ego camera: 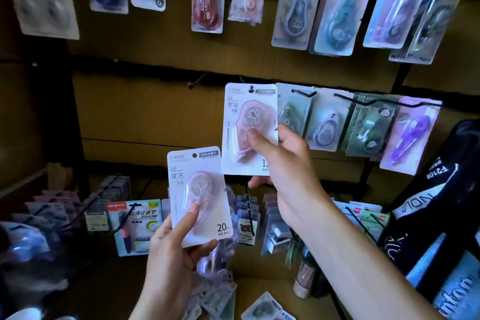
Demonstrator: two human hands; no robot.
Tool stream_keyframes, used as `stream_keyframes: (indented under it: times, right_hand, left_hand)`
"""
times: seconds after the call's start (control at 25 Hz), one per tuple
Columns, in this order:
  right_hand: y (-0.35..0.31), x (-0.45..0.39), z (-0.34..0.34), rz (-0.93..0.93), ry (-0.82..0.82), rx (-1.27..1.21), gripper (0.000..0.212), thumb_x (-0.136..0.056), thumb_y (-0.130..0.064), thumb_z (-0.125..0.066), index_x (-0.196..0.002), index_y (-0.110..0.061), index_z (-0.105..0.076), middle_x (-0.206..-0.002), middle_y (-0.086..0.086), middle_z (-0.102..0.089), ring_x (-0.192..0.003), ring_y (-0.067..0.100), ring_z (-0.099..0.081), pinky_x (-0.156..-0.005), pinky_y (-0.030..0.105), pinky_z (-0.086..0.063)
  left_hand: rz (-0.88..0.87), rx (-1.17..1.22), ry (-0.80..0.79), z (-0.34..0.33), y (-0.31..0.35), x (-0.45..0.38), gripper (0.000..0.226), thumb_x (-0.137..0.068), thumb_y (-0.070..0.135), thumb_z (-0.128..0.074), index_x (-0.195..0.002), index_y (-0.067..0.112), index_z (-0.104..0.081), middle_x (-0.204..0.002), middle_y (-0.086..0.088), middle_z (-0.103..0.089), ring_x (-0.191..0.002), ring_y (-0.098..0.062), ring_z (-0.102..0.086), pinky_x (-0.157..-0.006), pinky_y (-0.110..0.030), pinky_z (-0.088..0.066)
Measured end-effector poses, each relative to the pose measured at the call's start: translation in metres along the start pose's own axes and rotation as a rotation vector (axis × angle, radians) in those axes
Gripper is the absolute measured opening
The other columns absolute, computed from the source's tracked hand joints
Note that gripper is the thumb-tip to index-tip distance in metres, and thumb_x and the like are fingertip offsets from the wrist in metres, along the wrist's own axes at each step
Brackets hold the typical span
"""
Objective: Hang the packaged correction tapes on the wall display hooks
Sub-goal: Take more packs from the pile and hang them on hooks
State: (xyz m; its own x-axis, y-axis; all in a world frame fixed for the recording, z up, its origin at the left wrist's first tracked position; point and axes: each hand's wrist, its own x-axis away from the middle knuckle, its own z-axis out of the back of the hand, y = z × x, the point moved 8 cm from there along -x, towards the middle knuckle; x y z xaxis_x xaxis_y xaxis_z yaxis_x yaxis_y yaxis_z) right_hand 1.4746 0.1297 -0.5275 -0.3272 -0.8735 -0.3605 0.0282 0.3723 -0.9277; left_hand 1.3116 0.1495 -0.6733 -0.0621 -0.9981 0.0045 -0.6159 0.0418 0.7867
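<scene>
- Left hand [174, 249] was closed on a pink pack [200, 197], thumb across the blister, long axis upright and tipped slightly left, hang hole on top.
- Right hand [283, 161] pinched a second pack [249, 125], upright, its hole up at a hook [251, 90].
- Beyond, the hung packs [363, 125] sat on the wall [145, 117], pointing down.

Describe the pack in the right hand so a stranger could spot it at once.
Look at the middle row of hooks on the brown wall. At its left end the right hand holds a white pack at a hook. Unlike its green and purple neighbours, it is pale pink.
</scene>
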Motion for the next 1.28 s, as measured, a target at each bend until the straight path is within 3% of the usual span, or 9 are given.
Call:
stream_keyframes:
  times: [0.24,0.36,0.48,0.56,0.68,0.84,1.04,1.16,1.28]
  right_hand:
    - [0.01,-0.039,-0.002,-0.071,0.103,0.048,0.02,-0.09,-0.025,-0.07,-0.103,-0.011,-0.066,-0.092,0.005,-0.075,-0.069,0.018,-0.07,-0.045,0.028,-0.053]
    - [0.028,-0.065,-0.005,-0.19,0.137,0.032,0.02,-0.087,-0.028,-0.074,-0.096,-0.013,-0.065,-0.09,0.003,-0.071,-0.072,0.02,-0.07,-0.064,0.038,-0.063]
    - [0.048,-0.078,-0.01,-0.323,0.121,-0.006,0.046,-0.083,-0.03,-0.077,-0.117,-0.007,-0.056,-0.109,0.008,-0.065,-0.086,0.024,-0.07,-0.066,0.034,-0.063]
    - [0.062,-0.066,-0.005,-0.397,0.115,0.017,0.041,-0.085,-0.028,-0.076,-0.113,-0.012,-0.052,-0.115,0.008,-0.059,-0.092,0.028,-0.069,-0.064,0.034,-0.062]
    - [0.082,-0.016,0.012,-0.388,0.046,0.125,0.03,-0.088,-0.035,-0.07,-0.114,-0.022,-0.059,-0.116,0.005,-0.064,-0.089,0.024,-0.068,-0.063,0.037,-0.062]
    - [0.08,0.038,-0.003,-0.232,-0.26,0.087,0.02,-0.087,-0.035,-0.067,-0.104,-0.025,-0.071,-0.103,-0.007,-0.076,-0.097,0.01,-0.071,-0.088,0.032,-0.055]
    - [0.07,0.03,0.002,-0.053,-0.183,0.108,0.012,-0.095,-0.014,-0.06,-0.101,-0.013,-0.07,-0.096,0.004,-0.077,-0.091,0.024,-0.073,-0.077,0.036,-0.058]
    - [0.042,0.019,0.018,0.054,-0.058,0.013,0.01,-0.097,-0.011,-0.055,-0.099,-0.012,-0.065,-0.089,0.002,-0.075,-0.072,0.018,-0.069,-0.05,0.031,-0.056]
    - [0.018,0.009,0.025,0.113,0.006,-0.035,0.01,-0.099,-0.013,-0.053,-0.103,-0.013,-0.063,-0.093,-0.003,-0.075,-0.073,0.016,-0.067,-0.046,0.031,-0.056]
  left_hand:
    - [0.029,0.001,-0.005,-0.003,-0.004,0.0,0.032,-0.078,0.024,-0.07,-0.109,0.018,-0.071,-0.1,-0.008,-0.078,-0.091,-0.032,-0.073,-0.056,-0.029,-0.061]
    - [0.023,-0.006,-0.014,-0.005,-0.004,0.0,0.038,-0.075,0.025,-0.07,-0.113,0.018,-0.07,-0.102,-0.007,-0.078,-0.09,-0.031,-0.074,-0.056,-0.029,-0.061]
    - [0.006,-0.017,-0.028,-0.006,-0.002,0.0,0.04,-0.075,0.024,-0.07,-0.115,0.017,-0.07,-0.101,-0.004,-0.078,-0.083,-0.026,-0.075,-0.056,-0.029,-0.06]
    - [-0.014,-0.017,-0.031,-0.006,0.0,0.0,0.036,-0.079,0.021,-0.068,-0.115,0.016,-0.07,-0.1,-0.004,-0.078,-0.08,-0.024,-0.075,-0.053,-0.027,-0.06]
    - [-0.056,-0.013,-0.028,-0.005,0.004,0.0,0.033,-0.084,0.018,-0.068,-0.116,0.015,-0.069,-0.104,-0.007,-0.077,-0.078,-0.024,-0.075,-0.048,-0.025,-0.056]
    - [-0.09,-0.054,-0.088,-0.014,0.002,-0.001,0.036,-0.081,0.021,-0.068,-0.116,0.012,-0.069,-0.104,-0.009,-0.076,-0.078,-0.022,-0.073,-0.049,-0.025,-0.055]
    - [-0.071,0.015,-0.153,-0.029,-0.004,0.002,0.038,-0.081,0.025,-0.06,-0.117,0.014,-0.066,-0.105,-0.01,-0.074,-0.081,-0.018,-0.068,-0.062,-0.031,-0.052]
    - [-0.029,0.067,-0.111,-0.021,-0.006,-0.001,0.04,-0.089,0.033,-0.053,-0.123,0.016,-0.063,-0.099,-0.008,-0.071,-0.086,-0.022,-0.064,-0.072,-0.037,-0.047]
    - [-0.005,0.044,-0.092,-0.017,-0.01,0.0,0.033,-0.098,0.031,-0.046,-0.121,0.015,-0.064,-0.099,-0.01,-0.07,-0.085,-0.022,-0.065,-0.072,-0.036,-0.049]
